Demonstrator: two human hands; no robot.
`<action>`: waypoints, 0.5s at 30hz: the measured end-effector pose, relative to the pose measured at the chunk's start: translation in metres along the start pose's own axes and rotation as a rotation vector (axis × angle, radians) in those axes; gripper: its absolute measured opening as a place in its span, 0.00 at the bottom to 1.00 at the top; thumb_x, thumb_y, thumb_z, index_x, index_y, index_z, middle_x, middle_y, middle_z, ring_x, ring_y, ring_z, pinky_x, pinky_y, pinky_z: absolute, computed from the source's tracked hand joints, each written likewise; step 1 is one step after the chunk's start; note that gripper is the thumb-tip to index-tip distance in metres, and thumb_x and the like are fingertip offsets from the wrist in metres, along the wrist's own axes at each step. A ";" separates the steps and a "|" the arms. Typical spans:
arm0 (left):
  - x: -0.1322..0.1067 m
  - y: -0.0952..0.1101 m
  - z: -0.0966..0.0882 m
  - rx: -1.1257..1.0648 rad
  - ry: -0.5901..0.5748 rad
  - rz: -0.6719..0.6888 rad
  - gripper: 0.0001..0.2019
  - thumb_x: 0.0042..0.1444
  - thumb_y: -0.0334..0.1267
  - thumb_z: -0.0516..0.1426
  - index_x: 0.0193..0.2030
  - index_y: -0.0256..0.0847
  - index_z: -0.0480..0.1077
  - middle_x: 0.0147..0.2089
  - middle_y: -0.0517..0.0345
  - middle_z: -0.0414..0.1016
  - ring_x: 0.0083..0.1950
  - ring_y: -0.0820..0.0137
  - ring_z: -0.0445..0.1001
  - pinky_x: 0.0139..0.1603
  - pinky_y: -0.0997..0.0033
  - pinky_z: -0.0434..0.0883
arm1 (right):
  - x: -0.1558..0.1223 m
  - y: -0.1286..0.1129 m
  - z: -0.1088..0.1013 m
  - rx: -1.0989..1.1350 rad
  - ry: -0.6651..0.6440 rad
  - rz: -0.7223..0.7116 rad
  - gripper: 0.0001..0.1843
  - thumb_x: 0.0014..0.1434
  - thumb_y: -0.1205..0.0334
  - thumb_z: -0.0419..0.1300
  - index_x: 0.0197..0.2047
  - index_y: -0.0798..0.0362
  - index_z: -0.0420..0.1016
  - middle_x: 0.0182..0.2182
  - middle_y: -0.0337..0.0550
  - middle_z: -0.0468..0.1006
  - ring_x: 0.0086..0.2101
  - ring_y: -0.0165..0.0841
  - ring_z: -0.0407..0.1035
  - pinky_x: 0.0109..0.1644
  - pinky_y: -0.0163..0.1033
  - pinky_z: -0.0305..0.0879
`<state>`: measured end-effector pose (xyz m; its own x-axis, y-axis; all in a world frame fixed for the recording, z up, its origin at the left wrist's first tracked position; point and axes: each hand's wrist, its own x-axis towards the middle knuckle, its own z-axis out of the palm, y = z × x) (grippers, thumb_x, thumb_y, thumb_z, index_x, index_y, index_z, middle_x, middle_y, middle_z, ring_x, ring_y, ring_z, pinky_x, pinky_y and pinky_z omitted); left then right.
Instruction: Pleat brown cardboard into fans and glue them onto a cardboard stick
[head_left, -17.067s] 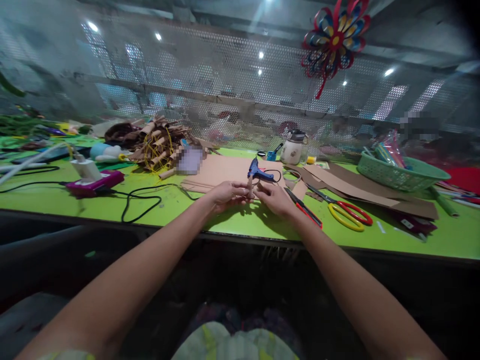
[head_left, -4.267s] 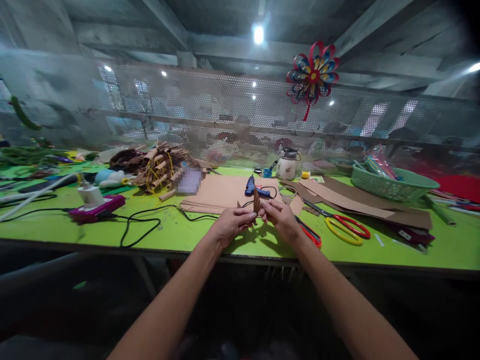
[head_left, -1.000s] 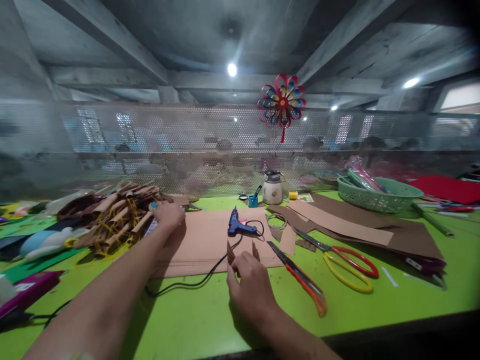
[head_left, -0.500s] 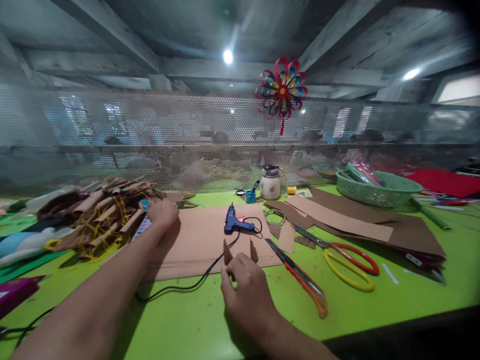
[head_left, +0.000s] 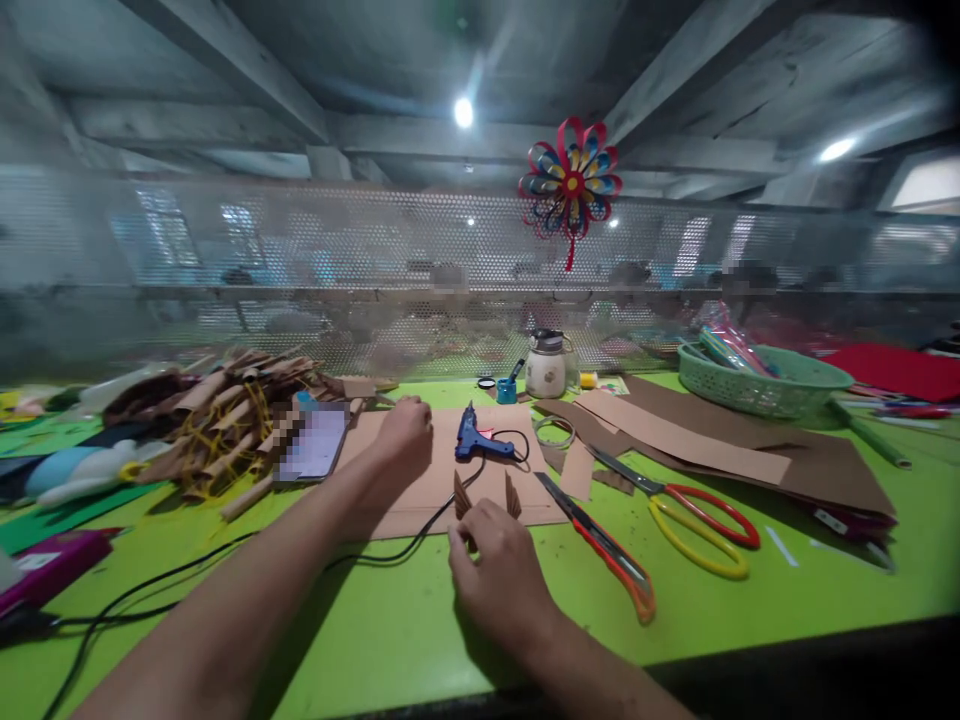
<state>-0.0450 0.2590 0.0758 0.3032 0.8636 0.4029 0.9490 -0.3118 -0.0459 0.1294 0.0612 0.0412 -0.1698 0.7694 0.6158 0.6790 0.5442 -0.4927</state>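
My right hand [head_left: 499, 572], low in the middle of the frame, is pinching a folded cardboard piece [head_left: 461, 496], and its two pointy ends stick up just below the blue glue gun [head_left: 484, 442]. My left hand [head_left: 406, 434] is over the flat cardboard sheet [head_left: 441, 480], left of the middle, and I can't tell if its curled fingers hold anything. Green table [head_left: 375, 620] shows between my arms and down to its dark edge at lower right, with the box cutter [head_left: 600, 545] near my right hand and scissors [head_left: 646, 480] past it.
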 end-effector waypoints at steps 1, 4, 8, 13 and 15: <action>-0.001 0.002 -0.001 -0.011 -0.007 0.016 0.13 0.54 0.34 0.49 0.34 0.35 0.74 0.37 0.46 0.73 0.41 0.62 0.68 0.44 0.67 0.62 | 0.000 0.000 0.000 0.017 -0.007 0.006 0.07 0.56 0.70 0.53 0.27 0.53 0.66 0.27 0.40 0.69 0.31 0.32 0.64 0.34 0.36 0.55; -0.008 0.006 -0.003 -0.032 -0.021 0.024 0.14 0.57 0.34 0.47 0.37 0.34 0.74 0.38 0.43 0.73 0.42 0.61 0.69 0.46 0.65 0.62 | 0.003 0.003 -0.003 0.089 -0.032 0.053 0.09 0.56 0.70 0.52 0.25 0.54 0.66 0.26 0.40 0.70 0.29 0.31 0.64 0.34 0.35 0.56; -0.022 0.008 -0.004 -0.073 -0.049 0.018 0.12 0.56 0.35 0.50 0.38 0.34 0.73 0.37 0.43 0.73 0.41 0.61 0.70 0.45 0.66 0.63 | 0.018 0.013 -0.015 0.173 -0.044 0.168 0.11 0.55 0.66 0.52 0.22 0.53 0.66 0.23 0.40 0.71 0.26 0.30 0.64 0.31 0.33 0.56; -0.040 0.005 -0.013 -0.123 -0.054 0.011 0.15 0.56 0.36 0.51 0.46 0.35 0.72 0.46 0.43 0.73 0.47 0.62 0.70 0.48 0.67 0.63 | 0.050 0.034 -0.045 0.111 -0.094 0.232 0.13 0.53 0.59 0.53 0.19 0.53 0.67 0.20 0.39 0.70 0.24 0.31 0.63 0.28 0.34 0.55; -0.049 0.002 -0.020 -0.130 -0.062 -0.001 0.13 0.55 0.36 0.52 0.43 0.35 0.74 0.44 0.43 0.74 0.45 0.62 0.71 0.46 0.67 0.64 | 0.063 0.044 -0.053 0.051 -0.117 0.246 0.13 0.52 0.58 0.54 0.19 0.53 0.67 0.18 0.38 0.69 0.23 0.31 0.61 0.27 0.34 0.53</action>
<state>-0.0594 0.2081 0.0737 0.3105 0.8857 0.3451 0.9316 -0.3558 0.0749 0.1864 0.1155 0.0914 -0.0876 0.9120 0.4007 0.6738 0.3505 -0.6505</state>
